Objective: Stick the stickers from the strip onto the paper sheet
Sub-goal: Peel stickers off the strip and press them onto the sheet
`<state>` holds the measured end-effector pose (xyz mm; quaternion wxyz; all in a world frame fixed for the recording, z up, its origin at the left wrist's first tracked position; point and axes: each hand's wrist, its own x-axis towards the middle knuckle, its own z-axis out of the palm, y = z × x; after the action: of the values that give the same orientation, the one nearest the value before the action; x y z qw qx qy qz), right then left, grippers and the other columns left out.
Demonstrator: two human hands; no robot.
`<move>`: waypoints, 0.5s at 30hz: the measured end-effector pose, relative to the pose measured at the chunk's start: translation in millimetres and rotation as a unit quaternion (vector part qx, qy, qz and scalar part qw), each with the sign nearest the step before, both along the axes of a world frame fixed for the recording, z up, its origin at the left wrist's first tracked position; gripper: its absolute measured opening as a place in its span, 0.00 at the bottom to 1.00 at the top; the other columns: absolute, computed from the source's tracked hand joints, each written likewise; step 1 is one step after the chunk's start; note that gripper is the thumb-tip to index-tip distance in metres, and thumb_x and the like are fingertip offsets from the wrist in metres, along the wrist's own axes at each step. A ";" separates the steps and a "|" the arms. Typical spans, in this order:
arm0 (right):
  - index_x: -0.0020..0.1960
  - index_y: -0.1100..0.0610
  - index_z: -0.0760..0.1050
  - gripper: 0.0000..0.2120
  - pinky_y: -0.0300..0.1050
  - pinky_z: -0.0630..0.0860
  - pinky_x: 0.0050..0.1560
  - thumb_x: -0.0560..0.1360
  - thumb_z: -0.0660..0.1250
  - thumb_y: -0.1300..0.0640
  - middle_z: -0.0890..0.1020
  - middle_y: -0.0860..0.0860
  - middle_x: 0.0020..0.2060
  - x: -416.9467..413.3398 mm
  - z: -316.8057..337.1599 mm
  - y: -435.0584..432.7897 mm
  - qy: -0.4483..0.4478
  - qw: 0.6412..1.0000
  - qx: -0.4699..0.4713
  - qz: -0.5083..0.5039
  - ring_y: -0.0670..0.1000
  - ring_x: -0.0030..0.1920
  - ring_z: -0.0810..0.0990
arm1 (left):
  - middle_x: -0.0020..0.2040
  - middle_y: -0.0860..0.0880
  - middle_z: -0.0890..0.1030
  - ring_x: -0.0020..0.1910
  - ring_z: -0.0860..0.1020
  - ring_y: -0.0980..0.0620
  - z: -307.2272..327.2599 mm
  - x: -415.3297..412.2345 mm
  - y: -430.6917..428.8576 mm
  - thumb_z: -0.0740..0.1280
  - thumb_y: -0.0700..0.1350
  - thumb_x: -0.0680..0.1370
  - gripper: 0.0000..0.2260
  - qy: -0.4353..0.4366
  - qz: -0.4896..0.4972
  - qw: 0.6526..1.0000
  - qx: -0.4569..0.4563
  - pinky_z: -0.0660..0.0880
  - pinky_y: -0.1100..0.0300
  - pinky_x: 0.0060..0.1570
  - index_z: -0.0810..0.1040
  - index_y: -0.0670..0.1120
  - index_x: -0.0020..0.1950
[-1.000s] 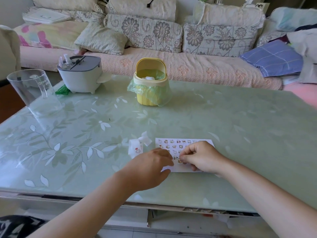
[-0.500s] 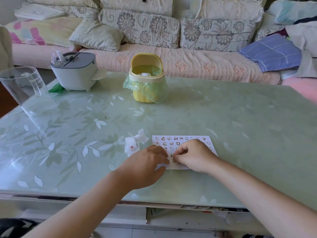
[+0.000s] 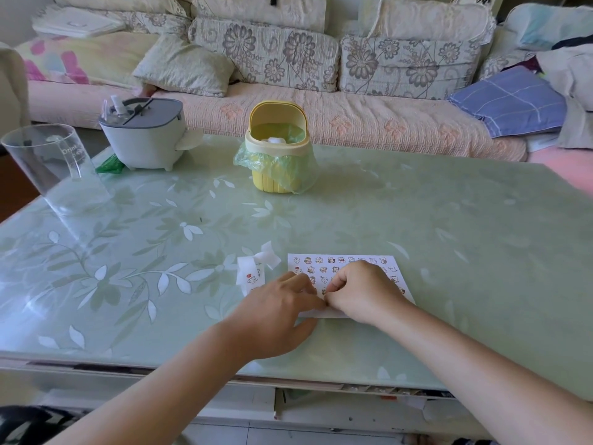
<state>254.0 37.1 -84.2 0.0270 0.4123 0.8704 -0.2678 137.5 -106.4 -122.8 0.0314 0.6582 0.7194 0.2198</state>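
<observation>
Right hand (image 3: 362, 290) pinching sticker (image 3: 323, 291) half-hides paper sheet (image 3: 340, 261); strip (image 3: 252, 277), yellow bin (image 3: 276, 149) nearby.

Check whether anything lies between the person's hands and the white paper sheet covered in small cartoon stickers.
Nothing visible does. The left hand and right hand both rest directly on the white paper sheet. The curled white sticker strip lies left of the sheet, and the yellow plastic bin stands far behind.
</observation>
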 end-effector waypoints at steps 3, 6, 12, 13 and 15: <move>0.40 0.44 0.83 0.06 0.39 0.75 0.41 0.69 0.69 0.53 0.81 0.38 0.36 -2.5 4.8 0.0 -0.026 0.999 0.040 0.008 0.45 0.44 0.81 | 0.52 0.55 0.75 0.53 0.73 0.55 0.0 0.9 -0.6 0.60 0.55 0.77 0.15 0.004 0.003 1.000 -0.003 0.77 0.55 0.39 0.79 0.61 0.61; 0.39 0.44 0.83 0.07 0.40 0.77 0.41 0.69 0.68 0.53 0.83 0.40 0.37 -3.5 4.6 -2.7 -0.044 0.995 0.087 0.023 0.47 0.43 0.82 | 0.51 0.56 0.74 0.52 0.72 0.56 0.1 2.6 -1.3 0.59 0.55 0.77 0.15 0.008 0.007 1.000 0.001 0.76 0.56 0.38 0.78 0.61 0.61; 0.53 0.44 0.78 0.12 0.41 0.71 0.47 0.72 0.70 0.42 0.79 0.39 0.47 13.5 -1.5 3.2 0.012 0.992 0.123 0.027 0.46 0.53 0.79 | 0.53 0.55 0.74 0.54 0.71 0.55 -1.8 4.4 -1.7 0.61 0.55 0.77 0.16 0.033 0.009 0.999 0.001 0.76 0.57 0.42 0.75 0.59 0.64; 0.54 0.43 0.78 0.11 0.41 0.71 0.47 0.73 0.70 0.42 0.78 0.39 0.46 16.7 -3.6 4.2 0.029 0.992 0.114 0.036 0.46 0.53 0.79 | 0.53 0.55 0.74 0.55 0.71 0.54 -2.5 4.8 -1.7 0.61 0.56 0.77 0.17 0.038 0.009 0.999 -0.003 0.76 0.56 0.43 0.75 0.58 0.65; 0.54 0.42 0.78 0.09 0.42 0.74 0.49 0.75 0.67 0.45 0.79 0.40 0.45 22.5 -9.7 4.2 0.055 0.987 0.125 0.079 0.45 0.51 0.79 | 0.54 0.54 0.73 0.56 0.71 0.53 -3.7 5.7 -1.6 0.59 0.57 0.78 0.18 0.051 0.012 0.999 -0.010 0.77 0.55 0.44 0.74 0.58 0.67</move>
<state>276.5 41.3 -93.9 -0.0512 0.3268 0.9272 -0.1760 143.2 -108.0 -126.4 -0.0017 0.6595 0.7300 0.1795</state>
